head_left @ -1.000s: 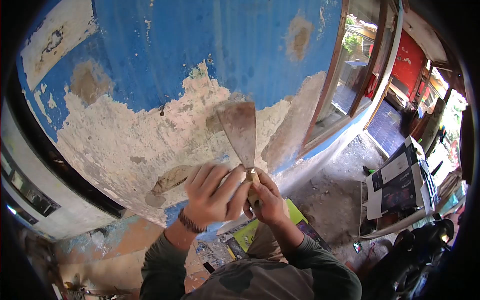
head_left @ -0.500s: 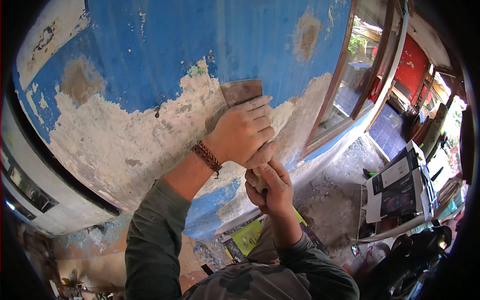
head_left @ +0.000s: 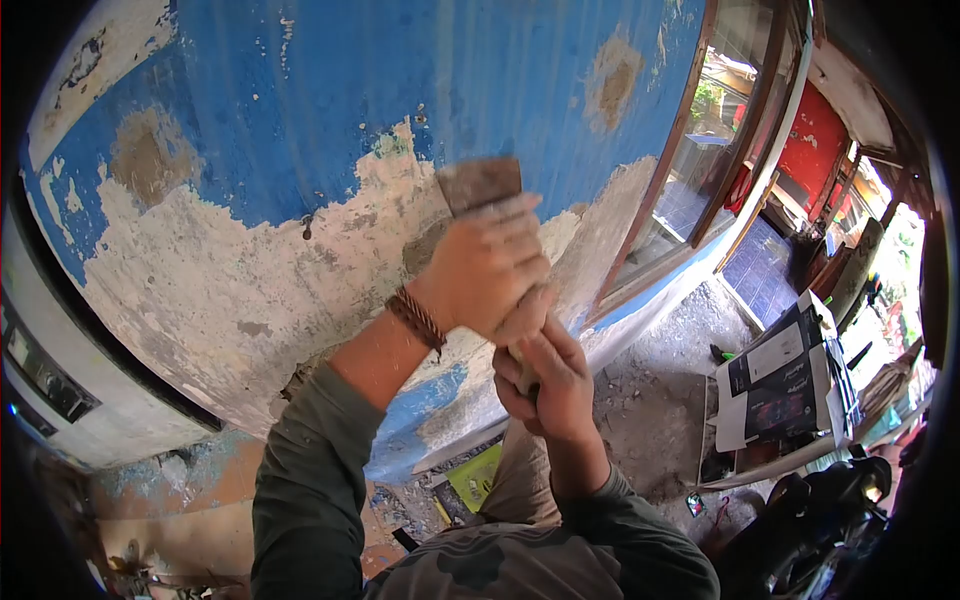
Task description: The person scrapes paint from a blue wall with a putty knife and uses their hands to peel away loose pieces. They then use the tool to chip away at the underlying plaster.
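Note:
A wide-bladed scraper [head_left: 482, 182] lies against the painted wall [head_left: 300, 80], its blade at the ragged line between blue paint and bare plaster. My left hand [head_left: 485, 265], a braided bracelet on its wrist, is wrapped over the upper part of the tool, fingers toward the blade and a little blurred. Below it, my right hand [head_left: 550, 385] is closed around the handle, of which only a short piece shows. The two hands meet at the left thumb.
A wood-framed glass window [head_left: 690, 150] is set in the wall at right. On the dusty floor [head_left: 640, 400] stands an open printed carton [head_left: 775, 385]; a dark motorcycle-like shape [head_left: 825, 530] is at lower right. Paint chips and a green packet [head_left: 470, 480] lie below me.
The view has shifted slightly, so the wall, window and carton appear a little farther left. Both hands still grip the scraper; the left hand and blade are now blurred by motion.

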{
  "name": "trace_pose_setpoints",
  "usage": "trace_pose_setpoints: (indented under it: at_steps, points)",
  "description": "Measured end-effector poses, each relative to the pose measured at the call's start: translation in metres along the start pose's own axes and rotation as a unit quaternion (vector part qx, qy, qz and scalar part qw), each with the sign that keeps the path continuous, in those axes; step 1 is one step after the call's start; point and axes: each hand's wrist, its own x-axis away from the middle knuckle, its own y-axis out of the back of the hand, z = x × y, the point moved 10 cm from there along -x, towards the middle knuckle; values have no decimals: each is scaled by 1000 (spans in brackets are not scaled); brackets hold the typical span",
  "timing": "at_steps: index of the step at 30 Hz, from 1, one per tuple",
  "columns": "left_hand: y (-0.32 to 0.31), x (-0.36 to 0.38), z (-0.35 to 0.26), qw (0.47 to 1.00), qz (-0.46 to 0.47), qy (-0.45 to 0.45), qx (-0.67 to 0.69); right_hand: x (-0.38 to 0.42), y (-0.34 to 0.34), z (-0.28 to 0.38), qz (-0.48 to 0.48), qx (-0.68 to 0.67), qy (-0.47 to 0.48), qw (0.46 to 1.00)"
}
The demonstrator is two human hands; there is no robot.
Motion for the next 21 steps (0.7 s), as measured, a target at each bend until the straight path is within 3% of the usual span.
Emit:
trace_pose_setpoints:
  at_steps: [4, 6, 10, 13, 14, 17, 21]
  points:
    - [5, -2, 4, 1000, -17, -4, -5, -1, -1, 0, 14, 15, -7, 1000]
    - [15, -15, 8, 999, -44, -8, -13, -10, -18, 21, 68, -11, 8, 998]
    - [10, -7, 4, 999, -28, 15, 1, -3, -7, 8, 2, 12, -6, 1000]
    - [2, 2, 3, 999, -5, 37, 29, 2, -12, -2, 53, -2, -31, 998]
    - [8, -3, 7, 999, -24, 22, 13, 0, -4, 4, -8, 6, -8, 1000]
    - [18, -17, 11, 999, -37, 15, 3, -6, -21, 27, 33, -9, -6, 999]
    - [11, -2, -1, 999, -49, 11, -10, 2, -2, 1, 19, -9, -27, 999]
